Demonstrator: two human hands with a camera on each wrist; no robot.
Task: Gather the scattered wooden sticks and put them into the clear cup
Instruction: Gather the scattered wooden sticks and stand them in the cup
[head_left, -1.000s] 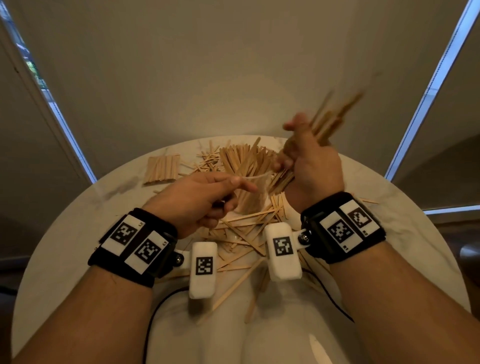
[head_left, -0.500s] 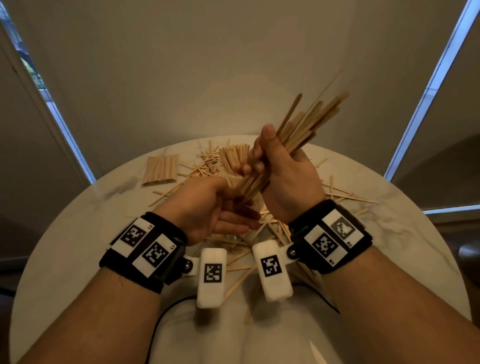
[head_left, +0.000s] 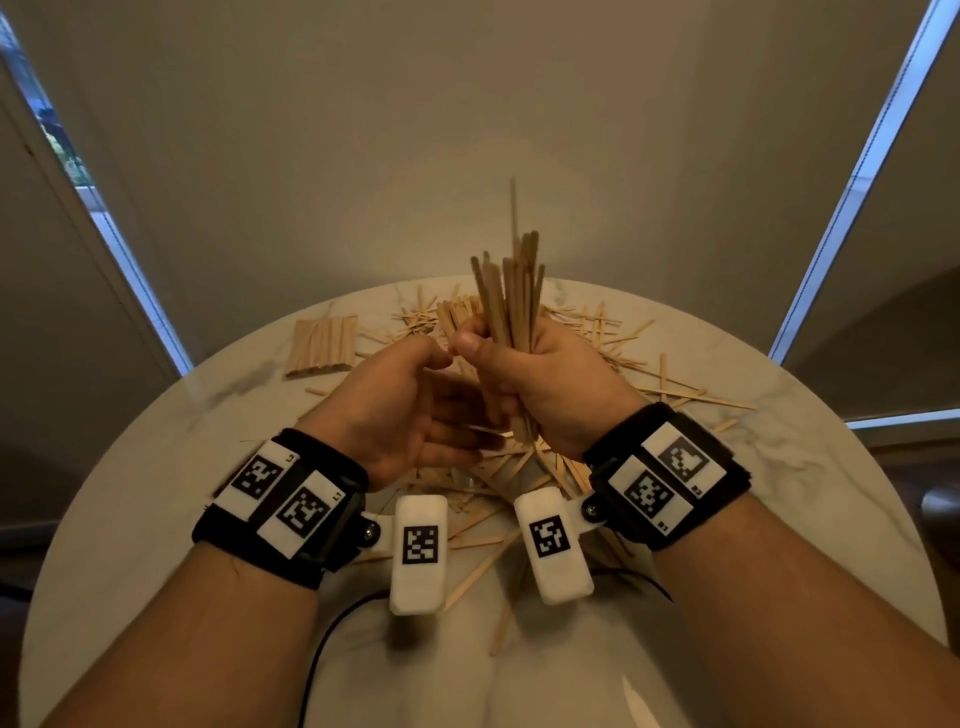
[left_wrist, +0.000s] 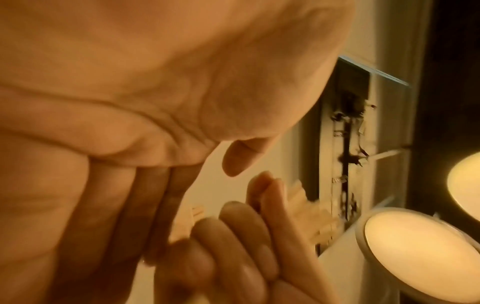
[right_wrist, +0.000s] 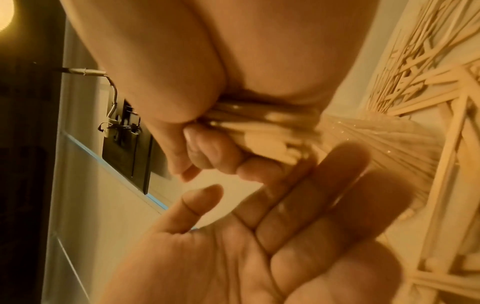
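Observation:
My right hand (head_left: 501, 376) grips a thick bundle of wooden sticks (head_left: 511, 291) and holds it upright above the table. In the right wrist view its curled fingers (right_wrist: 215, 152) wrap the bundle (right_wrist: 262, 125). My left hand (head_left: 434, 410) is open, palm turned toward the bundle, with straight fingers (head_left: 457, 434) by its lower end; the right wrist view shows that open palm (right_wrist: 285, 236). Many loose sticks (head_left: 597, 338) lie scattered on the round marble table (head_left: 156, 467). The clear cup is hidden behind my hands.
A neat row of sticks (head_left: 324, 338) lies at the table's back left. More sticks (head_left: 483, 566) lie near the front, between the white wrist cameras (head_left: 418, 551). A black cable (head_left: 332, 634) crosses the near edge. A lit lamp (left_wrist: 415, 246) shows in the left wrist view.
The right hand has swung the bundle from leaning right to upright and drawn it closer. The left hand has left the cup, risen, and opened beside the bundle's lower end.

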